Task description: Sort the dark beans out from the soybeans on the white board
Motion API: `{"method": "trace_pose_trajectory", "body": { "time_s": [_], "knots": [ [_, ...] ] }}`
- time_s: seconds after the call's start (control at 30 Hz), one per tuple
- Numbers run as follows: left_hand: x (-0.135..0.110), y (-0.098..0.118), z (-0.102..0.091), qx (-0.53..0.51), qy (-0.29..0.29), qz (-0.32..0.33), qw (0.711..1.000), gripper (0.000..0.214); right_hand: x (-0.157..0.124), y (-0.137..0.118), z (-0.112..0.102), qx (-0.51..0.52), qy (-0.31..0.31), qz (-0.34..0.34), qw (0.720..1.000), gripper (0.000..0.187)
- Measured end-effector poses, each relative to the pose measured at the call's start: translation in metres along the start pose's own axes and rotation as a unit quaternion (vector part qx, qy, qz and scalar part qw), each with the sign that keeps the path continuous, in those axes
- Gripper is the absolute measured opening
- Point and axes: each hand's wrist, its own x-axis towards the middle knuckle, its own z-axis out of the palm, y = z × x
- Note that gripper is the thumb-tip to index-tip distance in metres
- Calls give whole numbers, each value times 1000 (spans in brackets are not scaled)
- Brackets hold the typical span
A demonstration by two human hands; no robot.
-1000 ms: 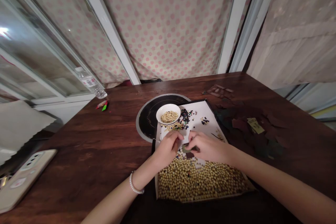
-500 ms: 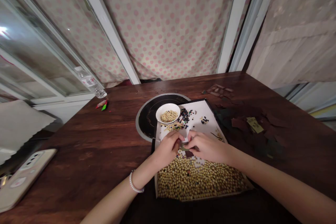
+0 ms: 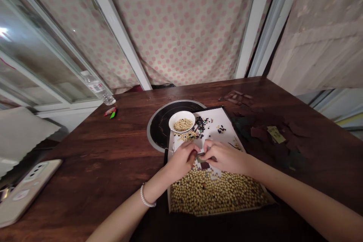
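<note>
My left hand [image 3: 183, 160] and my right hand [image 3: 224, 156] meet over the middle of a shallow white-lined tray [image 3: 217, 114], fingers pinched close together. A small piece of paper [image 3: 204, 165], dark red and olive like sandpaper, shows below my right fingertips, which grip its edge. What my left fingertips pinch is hidden. Many round tan beads [image 3: 215, 196] cover the near half of the tray, below both hands. A white bowl [image 3: 191, 115] with more tan beads stands at the tray's far left corner. Small black beads [image 3: 202, 123] lie beside it.
Dark red and green torn sheets [image 3: 295, 143], one with a yellow label [image 3: 275, 134], spread right of the tray. A round black inset [image 3: 159, 130] lies under its far left side. At left are a water bottle [image 3: 98, 87], bright wrappers [image 3: 110, 112] and a phone [image 3: 31, 193].
The dark red part of the small paper shows a little more below my right fingers. Both hands otherwise stay in nearly the same place.
</note>
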Motion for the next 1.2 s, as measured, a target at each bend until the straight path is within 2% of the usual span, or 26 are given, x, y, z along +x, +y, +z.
{"method": "trace_pose_trajectory", "body": {
  "time_s": [0.23, 0.4, 0.6, 0.77, 0.97, 1.2],
  "knots": [
    [0, -2, 0, 8, 20, -17, 1000, 22, -1, -4, -2, -22, -3, 8, 1000, 22],
    [0, -1, -1, 11, 24, -18, 1000, 23, -7, -8, -5, -71, 15, -13, 997, 18],
    [0, -1, 1, 5, 26, -13, 1000, 22, -21, -4, -3, -129, 31, -3, 991, 36],
    [0, -1, 1, -4, 22, -14, 1000, 23, -26, -3, 0, -110, 6, 12, 994, 36],
    [2, 1, 1, -4, 23, -17, 1000, 15, -30, -3, 3, -120, 36, 31, 992, 35],
    [2, 1, 0, -3, 38, -21, 999, 12, -31, -3, 2, -124, 28, 29, 992, 37]
  ]
}}
